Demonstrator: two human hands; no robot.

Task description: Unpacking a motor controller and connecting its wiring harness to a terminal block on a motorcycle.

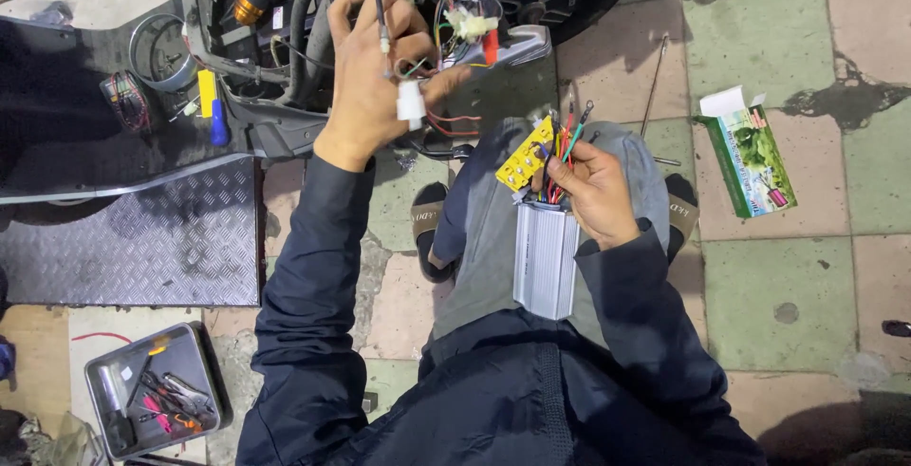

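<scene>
1. We see the scooter [285, 77] lying up and left, its wiring exposed.
2. The silver controller [545, 262] rests on our lap, long axis pointing toward the scooter, wires [560, 148] fanning up.
3. Our right hand [593, 191] grips that wire bundle.
4. Our left hand [365, 72], nearer the scooter, pinches a white connector [410, 103].

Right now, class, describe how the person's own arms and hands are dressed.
Both arms wear long, dark navy jacket sleeves, creased and reaching to the wrists. The left hand and right hand are bare: no gloves, and no rings or watch can be made out.
</scene>
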